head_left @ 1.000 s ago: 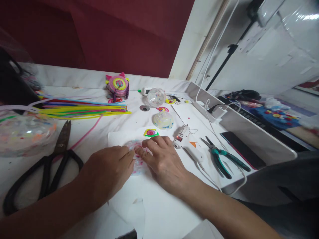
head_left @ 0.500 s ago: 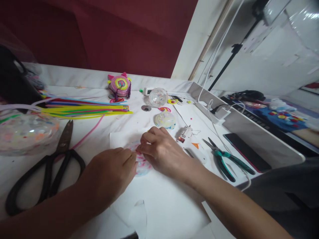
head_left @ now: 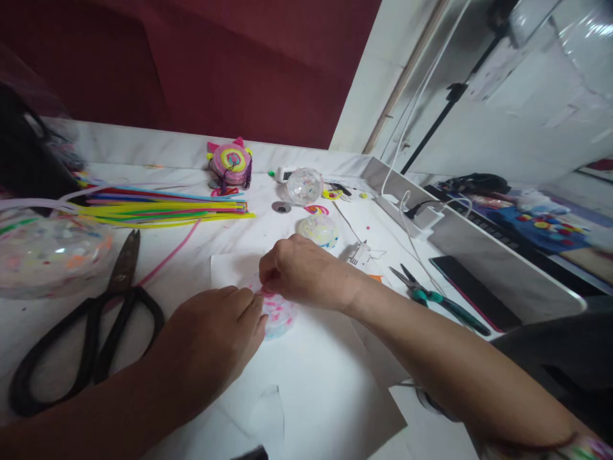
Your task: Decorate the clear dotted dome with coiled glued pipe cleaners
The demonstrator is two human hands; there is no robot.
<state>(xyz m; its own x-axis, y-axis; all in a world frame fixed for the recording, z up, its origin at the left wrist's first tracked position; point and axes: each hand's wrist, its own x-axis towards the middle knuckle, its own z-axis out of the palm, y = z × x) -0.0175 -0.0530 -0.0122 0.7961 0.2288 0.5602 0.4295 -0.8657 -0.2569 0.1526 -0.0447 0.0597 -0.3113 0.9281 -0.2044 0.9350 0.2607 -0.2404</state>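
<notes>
A round, clear piece with pink and pale blue marks (head_left: 280,313) lies on white paper (head_left: 316,364) in front of me. My left hand (head_left: 225,326) is closed at its left edge, fingers curled and thumb against it. Over its far side my right hand (head_left: 301,268) bends down in a pinch; the fingertips almost meet the left ones, and what they hold is hidden. Just beyond the right hand sits a clear dome with yellow and blue specks (head_left: 318,230).
Large black-handled scissors (head_left: 122,291) lie at left, below coloured pipe cleaners (head_left: 167,211). Pliers (head_left: 438,303) and a phone (head_left: 474,294) lie at right beside a raised rim. A glue gun (head_left: 359,253), a clear ball (head_left: 305,186) and a pink round ornament (head_left: 231,164) stand farther back.
My right hand has shifted slightly left and away from me, its wrist turned, uncovering more of the pink-marked piece. The right forearm now covers part of the pliers. My left hand stays nearly still.
</notes>
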